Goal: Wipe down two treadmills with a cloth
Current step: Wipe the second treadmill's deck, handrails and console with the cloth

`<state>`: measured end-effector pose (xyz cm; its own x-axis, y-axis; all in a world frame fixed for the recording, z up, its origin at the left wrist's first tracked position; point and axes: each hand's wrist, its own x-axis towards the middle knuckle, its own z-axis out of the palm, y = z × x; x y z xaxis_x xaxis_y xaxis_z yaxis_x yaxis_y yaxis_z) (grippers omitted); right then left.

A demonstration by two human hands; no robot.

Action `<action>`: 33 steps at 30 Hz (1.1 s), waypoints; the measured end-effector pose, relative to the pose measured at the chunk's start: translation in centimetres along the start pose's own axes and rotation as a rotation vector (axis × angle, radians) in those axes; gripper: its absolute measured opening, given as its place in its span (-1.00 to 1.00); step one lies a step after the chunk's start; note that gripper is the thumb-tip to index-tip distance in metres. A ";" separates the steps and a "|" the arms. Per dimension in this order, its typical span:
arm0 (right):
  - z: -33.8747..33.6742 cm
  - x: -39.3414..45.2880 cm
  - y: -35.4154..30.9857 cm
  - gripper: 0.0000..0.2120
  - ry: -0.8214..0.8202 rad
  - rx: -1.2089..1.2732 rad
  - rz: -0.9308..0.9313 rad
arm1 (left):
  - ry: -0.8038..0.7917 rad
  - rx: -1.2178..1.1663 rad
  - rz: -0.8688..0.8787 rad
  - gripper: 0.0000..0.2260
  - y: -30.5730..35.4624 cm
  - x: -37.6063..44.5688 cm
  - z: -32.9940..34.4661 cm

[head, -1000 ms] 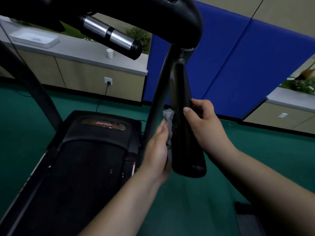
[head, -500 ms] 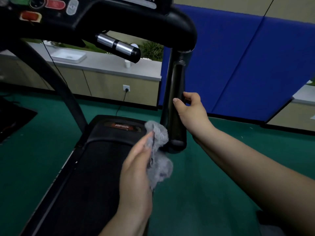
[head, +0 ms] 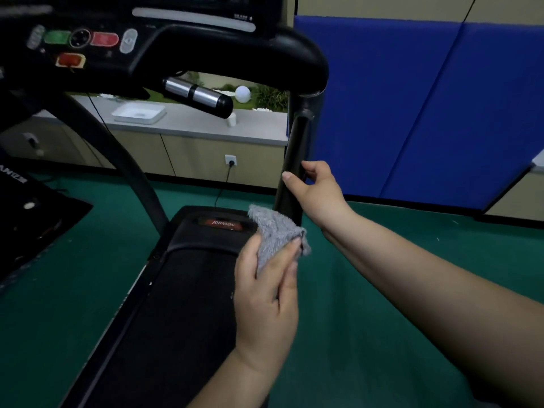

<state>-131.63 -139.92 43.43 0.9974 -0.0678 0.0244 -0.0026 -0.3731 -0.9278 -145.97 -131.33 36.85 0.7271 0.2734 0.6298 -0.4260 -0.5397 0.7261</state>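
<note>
A black treadmill [head: 188, 290] fills the middle, its belt running toward me and its console [head: 88, 39] at the top left. My left hand [head: 265, 295] holds a bunched grey cloth [head: 273, 234] above the belt's right side, just left of the right handrail [head: 291, 175]. My right hand [head: 315, 192] grips that black handrail partway down. A chrome-and-black pulse grip [head: 197, 97] juts out under the console. Part of a second black machine [head: 26, 219] shows at the far left edge.
Green floor [head: 368, 290] surrounds the treadmill. Blue padded panels [head: 426, 113] cover the wall on the right. A low cabinet [head: 200, 154] with a grey top, a white tray [head: 139, 113] and a wall socket [head: 230, 160] with a cable stands behind.
My left hand has pulled the cloth off the handrail and down toward the belt. My view has tilted up, bringing the console into sight. My right hand stays on the handrail.
</note>
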 end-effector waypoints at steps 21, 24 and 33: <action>0.2 -0.1 0.9 -0.56 0.051 0.050 -0.043 | -0.128 -0.905 -1.127 -0.63 0.1 5.2 -0.4; 0.3 -0.1 0.9 -0.57 0.061 0.050 -0.037 | -0.100 -0.991 -1.210 -0.67 0.7 7.1 0.4; 0.4 -0.2 1.2 -0.53 0.087 0.064 -0.047 | -0.259 -0.938 -1.336 -0.68 1.0 6.6 -2.2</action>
<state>-131.77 -139.93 42.18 0.9863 -0.1322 0.0984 0.0518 -0.3179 -0.9467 -142.76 -128.32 42.33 0.8475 -0.0634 -0.5271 0.4482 0.6176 0.6463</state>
